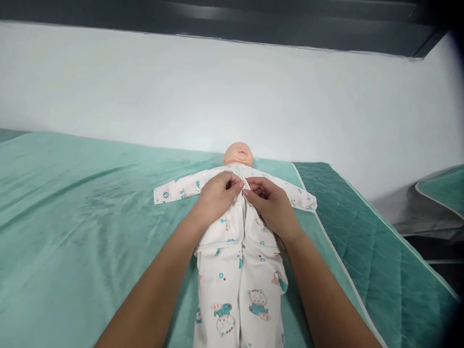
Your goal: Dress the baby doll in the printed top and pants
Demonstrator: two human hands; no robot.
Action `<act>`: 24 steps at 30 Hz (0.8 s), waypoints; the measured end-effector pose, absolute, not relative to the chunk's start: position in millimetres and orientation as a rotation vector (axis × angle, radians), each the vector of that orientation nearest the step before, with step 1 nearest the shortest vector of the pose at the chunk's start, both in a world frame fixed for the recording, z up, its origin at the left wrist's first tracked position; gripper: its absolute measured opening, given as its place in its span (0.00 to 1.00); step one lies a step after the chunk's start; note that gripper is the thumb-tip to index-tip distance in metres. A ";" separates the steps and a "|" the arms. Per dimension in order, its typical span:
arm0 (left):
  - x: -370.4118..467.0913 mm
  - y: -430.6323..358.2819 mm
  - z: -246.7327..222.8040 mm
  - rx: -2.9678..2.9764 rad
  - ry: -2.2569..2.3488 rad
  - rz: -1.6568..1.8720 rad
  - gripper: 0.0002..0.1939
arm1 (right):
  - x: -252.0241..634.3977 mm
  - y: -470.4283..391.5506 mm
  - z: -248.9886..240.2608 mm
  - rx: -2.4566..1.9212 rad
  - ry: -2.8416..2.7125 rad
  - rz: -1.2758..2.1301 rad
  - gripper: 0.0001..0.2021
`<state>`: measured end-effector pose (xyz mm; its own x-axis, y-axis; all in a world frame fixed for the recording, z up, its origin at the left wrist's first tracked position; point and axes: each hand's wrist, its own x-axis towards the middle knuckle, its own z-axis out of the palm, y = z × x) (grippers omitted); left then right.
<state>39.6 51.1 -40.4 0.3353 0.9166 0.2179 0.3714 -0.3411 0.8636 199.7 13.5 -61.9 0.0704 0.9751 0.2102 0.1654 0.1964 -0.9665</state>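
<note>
A baby doll [238, 153] lies on its back, its head toward the wall. It wears a white printed baby jacket [232, 229] with both sleeves spread out sideways, and matching white trousers [221, 285]. My left hand [219, 194] pinches the left front edge of the jacket near the chest. Opposite it, my right hand [267, 199] pinches the other front edge, and the fingertips of both hands almost meet. Below them the jacket front hangs apart along its middle, with a small button [239, 205] showing on the left edge. What lies right between the fingertips is mostly hidden.
A light green blanket [90, 232] covers the bed under the doll. Along the right lies a darker quilted green cover [369, 241]. A white wall [181, 92] stands behind, with a dark beam [232, 21] above. Another green padded edge [444, 191] is at far right.
</note>
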 end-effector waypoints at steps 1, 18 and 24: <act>38.9 51.7 -41.1 1.830 1.102 0.949 0.11 | 199.2 13.4 -61.8 -1.213 -1.343 0.914 0.15; 41.1 47.9 -35.3 1.719 1.133 0.902 0.14 | 191.1 11.3 -57.6 -1.407 -1.668 0.548 0.11; 41.6 50.5 -38.4 1.613 1.051 0.936 0.09 | 189.6 10.1 -56.8 -1.389 -1.707 0.521 0.12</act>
